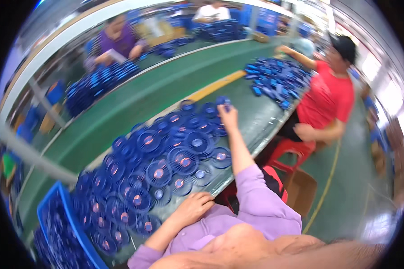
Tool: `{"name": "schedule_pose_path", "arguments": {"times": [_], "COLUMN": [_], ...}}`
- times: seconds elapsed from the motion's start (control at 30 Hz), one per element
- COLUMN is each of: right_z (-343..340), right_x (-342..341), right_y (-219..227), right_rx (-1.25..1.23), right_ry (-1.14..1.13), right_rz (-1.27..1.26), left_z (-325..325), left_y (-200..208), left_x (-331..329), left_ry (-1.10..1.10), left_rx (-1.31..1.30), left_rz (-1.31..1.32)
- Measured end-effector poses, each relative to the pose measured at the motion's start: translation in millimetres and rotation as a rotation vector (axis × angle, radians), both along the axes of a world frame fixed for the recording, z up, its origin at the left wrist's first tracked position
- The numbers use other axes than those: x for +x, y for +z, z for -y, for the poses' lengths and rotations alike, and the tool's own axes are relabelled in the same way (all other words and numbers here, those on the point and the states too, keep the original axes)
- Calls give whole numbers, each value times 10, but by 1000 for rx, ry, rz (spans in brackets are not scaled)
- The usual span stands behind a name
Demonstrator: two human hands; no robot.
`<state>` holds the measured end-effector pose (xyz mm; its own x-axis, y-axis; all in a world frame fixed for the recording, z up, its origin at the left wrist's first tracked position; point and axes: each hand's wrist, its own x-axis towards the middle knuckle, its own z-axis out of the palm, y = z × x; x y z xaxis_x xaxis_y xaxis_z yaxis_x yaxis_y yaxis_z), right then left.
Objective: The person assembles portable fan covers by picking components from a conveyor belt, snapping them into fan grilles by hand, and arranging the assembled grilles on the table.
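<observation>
My right hand (229, 117) reaches out over the far end of a pile of fan grilles, with its fingers closed on a blue fan grille (223, 101). Round blue plastic fan grilles (182, 160) cover much of the table (251, 117), many with a small pinkish or silvery disc at the centre. Close to my body, my left hand (194, 209) lies at the table's near edge, its fingers loosely extended and no object seen in it. The nearest grille to it is a blue one (179, 184) just beyond the fingers.
At the left stands a blue crate (69, 206) filled with dark blue parts. Small blue pieces (276, 78) lie heaped farther along the table, beside a co-worker in red (330, 96) on a red stool (292, 152). Behind runs a green conveyor belt (134, 105), with other people beyond it.
</observation>
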<state>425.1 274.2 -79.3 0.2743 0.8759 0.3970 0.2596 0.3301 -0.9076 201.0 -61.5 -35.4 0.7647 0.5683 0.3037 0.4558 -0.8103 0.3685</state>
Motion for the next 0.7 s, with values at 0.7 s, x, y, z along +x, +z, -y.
{"name": "schedule_pose_path", "arguments": {"times": [0.7], "right_z": [111], "right_x": [-176], "right_y": [63], "right_rx": [-6], "right_ry": [37], "right_rz": [-146], "left_z": [-20], "left_y": [-504], "left_x": [-7], "left_ry": [124], "left_rx": [-22], "left_rz": [73]}}
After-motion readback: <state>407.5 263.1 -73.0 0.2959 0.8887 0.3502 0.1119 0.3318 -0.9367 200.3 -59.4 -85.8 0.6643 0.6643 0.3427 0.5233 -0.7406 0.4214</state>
